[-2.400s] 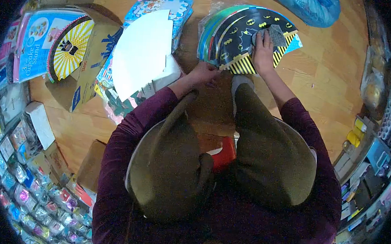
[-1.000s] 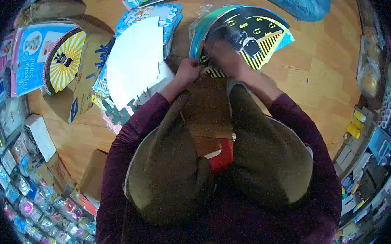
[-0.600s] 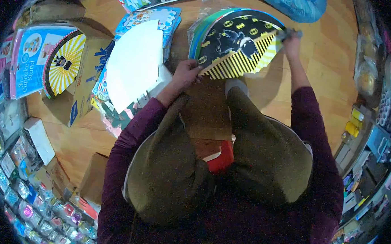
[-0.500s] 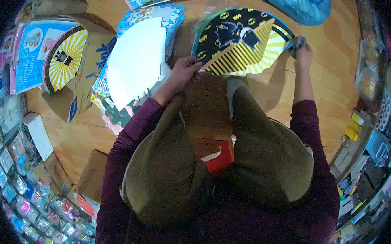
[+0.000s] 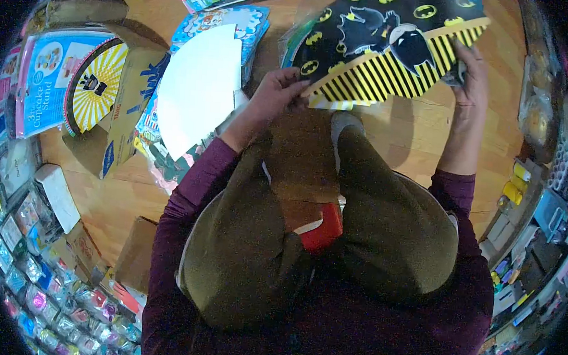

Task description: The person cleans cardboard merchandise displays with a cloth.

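Holding sheet (image 5: 378, 33) (L grip (image 5: 279, 91), R grip (image 5: 473, 78))

A smooth orange-brown wood-plank floor (image 5: 501, 116) carries an open brown cardboard carton with blue lettering (image 5: 120, 118) at left, a pile of blue-patterned printed cards (image 5: 258, 25) at upper centre-left, and a plain brown cardboard box (image 5: 135, 254) at lower left.

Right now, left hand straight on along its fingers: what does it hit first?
Likely the black bat-print sheet, whose left corner the left hand is holding; depth beyond is unclear.
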`<state>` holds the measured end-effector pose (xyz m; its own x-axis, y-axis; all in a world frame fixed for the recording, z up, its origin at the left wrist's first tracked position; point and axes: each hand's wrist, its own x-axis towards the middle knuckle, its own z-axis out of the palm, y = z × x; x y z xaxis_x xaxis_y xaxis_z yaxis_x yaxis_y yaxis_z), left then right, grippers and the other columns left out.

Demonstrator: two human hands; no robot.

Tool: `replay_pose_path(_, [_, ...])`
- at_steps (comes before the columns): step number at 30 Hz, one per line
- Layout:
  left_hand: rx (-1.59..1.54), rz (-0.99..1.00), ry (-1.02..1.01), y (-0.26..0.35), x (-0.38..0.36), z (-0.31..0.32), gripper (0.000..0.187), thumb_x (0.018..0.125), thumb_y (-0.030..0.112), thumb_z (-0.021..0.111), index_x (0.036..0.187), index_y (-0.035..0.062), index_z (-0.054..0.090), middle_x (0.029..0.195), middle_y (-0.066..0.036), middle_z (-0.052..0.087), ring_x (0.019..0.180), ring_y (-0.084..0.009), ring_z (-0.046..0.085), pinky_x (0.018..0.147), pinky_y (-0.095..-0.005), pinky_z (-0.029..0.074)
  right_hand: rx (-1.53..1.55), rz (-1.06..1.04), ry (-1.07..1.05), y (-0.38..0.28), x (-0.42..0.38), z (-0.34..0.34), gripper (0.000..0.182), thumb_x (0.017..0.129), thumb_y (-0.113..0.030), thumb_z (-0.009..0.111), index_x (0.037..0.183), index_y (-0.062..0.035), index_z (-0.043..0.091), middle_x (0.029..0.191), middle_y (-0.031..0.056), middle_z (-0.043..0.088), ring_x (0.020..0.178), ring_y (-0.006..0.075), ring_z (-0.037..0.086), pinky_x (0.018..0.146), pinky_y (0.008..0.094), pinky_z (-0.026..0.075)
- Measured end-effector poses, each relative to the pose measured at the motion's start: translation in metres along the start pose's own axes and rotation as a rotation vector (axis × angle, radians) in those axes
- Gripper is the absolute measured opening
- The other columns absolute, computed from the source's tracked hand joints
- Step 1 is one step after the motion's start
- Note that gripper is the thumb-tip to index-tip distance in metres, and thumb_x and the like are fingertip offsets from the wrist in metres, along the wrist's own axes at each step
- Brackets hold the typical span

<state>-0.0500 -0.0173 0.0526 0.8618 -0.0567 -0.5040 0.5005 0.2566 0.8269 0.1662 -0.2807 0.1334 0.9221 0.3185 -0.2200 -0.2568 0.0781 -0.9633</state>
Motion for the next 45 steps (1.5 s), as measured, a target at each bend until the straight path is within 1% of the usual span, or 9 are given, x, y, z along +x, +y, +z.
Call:
replay_pose_path(3, [-0.014, 0.072, 0.021, 0.011, -0.001, 0.001, 0.033, 0.086, 0.021, 0.045, 0.113, 0.0014, 0.041, 0.087, -0.011, 0.057, 0.076, -0.0154, 0.056, 0.063, -0.0253, 0.047, -0.221, -0.189, 0.381, -0.053, -0.019, 0.017, 0.022, 0.073, -0.005, 0.059, 0.094, 0.0023, 0.056, 0.088, 0.0091, 0.059, 0.076, 0.0156, 0.058, 0.066, 0.0263, 0.048])
replay_pose_path(10, [-0.635, 0.044, -0.225, 0.02, 0.0, -0.003, 0.057, 0.085, 0.044, 0.035, 0.123, 0.0016, 0.027, 0.113, -0.02, 0.044, 0.102, -0.0275, 0.047, 0.083, -0.0383, 0.042, -1.198, -1.166, -0.08, -0.039, -0.059, 0.061, 0.035, 0.064, -0.001, 0.059, 0.099, -0.0054, 0.056, 0.093, 0.0102, 0.059, 0.085, 0.0244, 0.056, 0.074, 0.0335, 0.045])
replay_pose_path(21, [-0.153, -0.197, 0.072, -0.045, 0.011, -0.014, 0.029, 0.081, 0.021, 0.052, 0.1, -0.0009, 0.053, 0.086, -0.007, 0.059, 0.072, -0.0131, 0.056, 0.064, -0.0251, 0.045, -1.118, -0.473, -0.796, 0.154, -0.078, 0.081, 0.047, 0.065, -0.009, 0.055, 0.11, -0.0033, 0.046, 0.113, 0.016, 0.043, 0.1, 0.0332, 0.042, 0.084, 0.0386, 0.038])
replay_pose_path(27, [0.222, -0.041, 0.17, -0.05, 0.009, -0.017, 0.029, 0.071, -0.001, 0.052, 0.1, -0.0049, 0.051, 0.081, -0.01, 0.059, 0.07, -0.0135, 0.056, 0.062, -0.0234, 0.045, -0.785, -0.232, -0.685, 0.143, -0.065, 0.06, 0.044, 0.061, -0.006, 0.065, 0.103, -0.0025, 0.052, 0.102, 0.0147, 0.052, 0.094, 0.03, 0.05, 0.082, 0.0338, 0.04])
replay_pose_path(29, [0.076, -0.013, 0.234, -0.041, 0.002, -0.015, 0.03, 0.07, 0.0, 0.054, 0.1, -0.0045, 0.052, 0.08, -0.01, 0.059, 0.07, -0.0139, 0.056, 0.063, -0.0241, 0.045, -0.766, -0.166, -0.361, 0.146, -0.052, 0.041, 0.032, 0.07, -0.011, 0.063, 0.1, -0.0034, 0.055, 0.088, 0.0069, 0.058, 0.085, 0.0136, 0.052, 0.075, 0.0257, 0.041])
replay_pose_path(34, [0.192, -0.004, 0.263, -0.053, 0.012, -0.019, 0.028, 0.07, 0.0, 0.054, 0.098, -0.004, 0.052, 0.08, -0.011, 0.059, 0.07, -0.0147, 0.056, 0.064, -0.0253, 0.045, -0.949, -0.592, -0.041, 0.117, -0.018, 0.032, 0.029, 0.078, -0.011, 0.053, 0.106, -0.0033, 0.051, 0.101, 0.0123, 0.052, 0.076, 0.0136, 0.052, 0.064, 0.0252, 0.043])
replay_pose_path(39, [0.354, -0.107, 0.287, -0.058, 0.017, -0.017, 0.026, 0.069, -0.002, 0.053, 0.096, -0.0039, 0.052, 0.08, -0.011, 0.059, 0.071, -0.0163, 0.057, 0.063, -0.0273, 0.045, -0.901, -0.585, -0.616, 0.167, -0.055, 0.106, 0.05, 0.078, -0.01, 0.042, 0.126, -0.0036, 0.029, 0.129, 0.0151, 0.029, 0.112, 0.0266, 0.036, 0.093, 0.0366, 0.029])
replay_pose_path(42, [0.95, 0.354, 0.249, -0.091, 0.028, -0.032, 0.025, 0.068, -0.001, 0.053, 0.092, -0.005, 0.053, 0.081, -0.013, 0.06, 0.073, -0.0218, 0.059, 0.065, -0.0303, 0.045, -1.267, -0.732, -0.879, 0.196, -0.071, 0.11, 0.05, 0.078, -0.014, 0.039, 0.126, -0.0042, 0.028, 0.129, 0.015, 0.028, 0.119, 0.0272, 0.028, 0.1, 0.0386, 0.019])
replay_pose_path(45, [0.578, 0.006, 0.349, -0.048, 0.001, -0.006, 0.02, 0.066, 0.003, 0.053, 0.085, -0.0048, 0.056, 0.082, -0.017, 0.06, 0.077, -0.0288, 0.059, 0.069, -0.033, 0.045, -1.424, -0.625, -0.869, 0.218, -0.05, 0.084, 0.049, 0.077, -0.016, 0.041, 0.124, -0.0064, 0.032, 0.128, 0.0148, 0.029, 0.119, 0.0284, 0.028, 0.1, 0.0405, 0.02])
